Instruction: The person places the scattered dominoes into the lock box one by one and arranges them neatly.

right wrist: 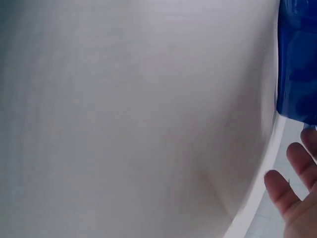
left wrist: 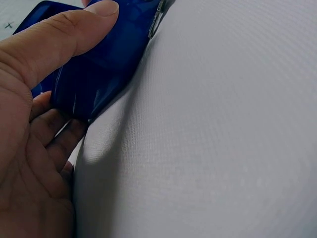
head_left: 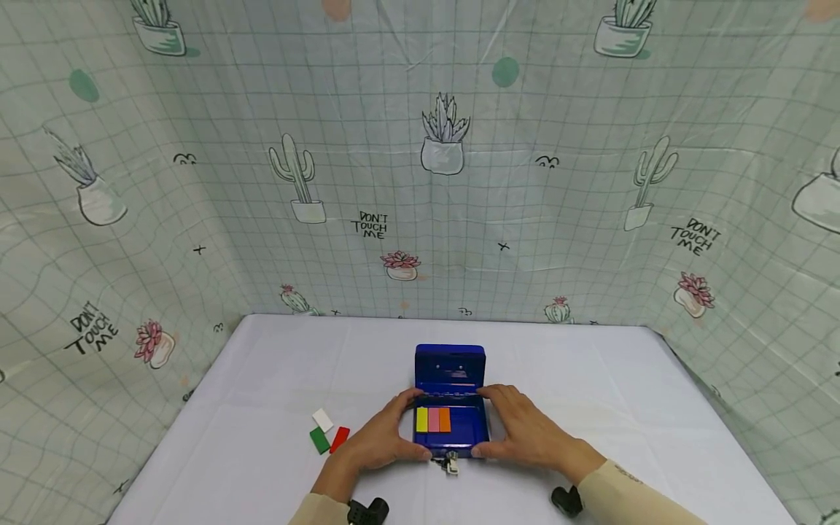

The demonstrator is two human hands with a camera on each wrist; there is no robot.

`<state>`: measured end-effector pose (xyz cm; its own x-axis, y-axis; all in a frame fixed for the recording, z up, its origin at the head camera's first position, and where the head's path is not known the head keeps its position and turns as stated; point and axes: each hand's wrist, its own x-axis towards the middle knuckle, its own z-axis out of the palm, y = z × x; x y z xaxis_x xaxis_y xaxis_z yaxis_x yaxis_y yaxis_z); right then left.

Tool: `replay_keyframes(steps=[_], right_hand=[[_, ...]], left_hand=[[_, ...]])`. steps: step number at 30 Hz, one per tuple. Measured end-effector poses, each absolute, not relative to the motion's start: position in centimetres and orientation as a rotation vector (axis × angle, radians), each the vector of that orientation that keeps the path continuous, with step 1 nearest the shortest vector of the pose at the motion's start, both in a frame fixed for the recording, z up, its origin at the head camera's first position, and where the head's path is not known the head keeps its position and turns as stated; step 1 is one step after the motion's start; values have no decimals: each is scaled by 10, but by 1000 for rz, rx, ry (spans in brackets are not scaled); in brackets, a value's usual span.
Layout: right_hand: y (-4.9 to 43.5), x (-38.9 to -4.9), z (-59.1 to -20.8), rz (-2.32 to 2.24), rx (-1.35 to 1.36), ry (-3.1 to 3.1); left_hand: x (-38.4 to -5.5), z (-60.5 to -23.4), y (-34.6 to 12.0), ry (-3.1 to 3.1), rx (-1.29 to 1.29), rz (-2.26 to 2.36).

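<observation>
1. Between the left hand (head_left: 387,436) and right hand (head_left: 530,435), the metal piece (head_left: 451,464) is too small to make out.
2. Seen from the left wrist, the thumb (left wrist: 72,32) hides part of the blue box (head_left: 469,421); the top edge crops it.
3. The right wrist view's edge crops hand and box.
4. Behind the right grip, the sleeve's (head_left: 633,492) lettering is unreadably small.

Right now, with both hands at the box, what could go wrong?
1. Tilting the box could slide the yellow block, pink block and orange block toward the bare space on their right.
2. The lid stands open; if it dropped, it might pinch fingertips of the left hand or right hand near the hinge.
3. The red block lies close by the left hand and could get knocked.
</observation>
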<state>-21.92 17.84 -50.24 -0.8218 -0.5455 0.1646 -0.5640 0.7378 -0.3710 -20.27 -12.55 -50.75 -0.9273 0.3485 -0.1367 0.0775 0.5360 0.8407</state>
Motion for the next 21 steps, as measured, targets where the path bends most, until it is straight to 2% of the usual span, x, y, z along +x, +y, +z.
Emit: replay_keyframes(steps=[21], right_hand=[[186,-229,-506,957,936,-3004]], left_hand=[[-203,-506,-127,2468,369,1352]])
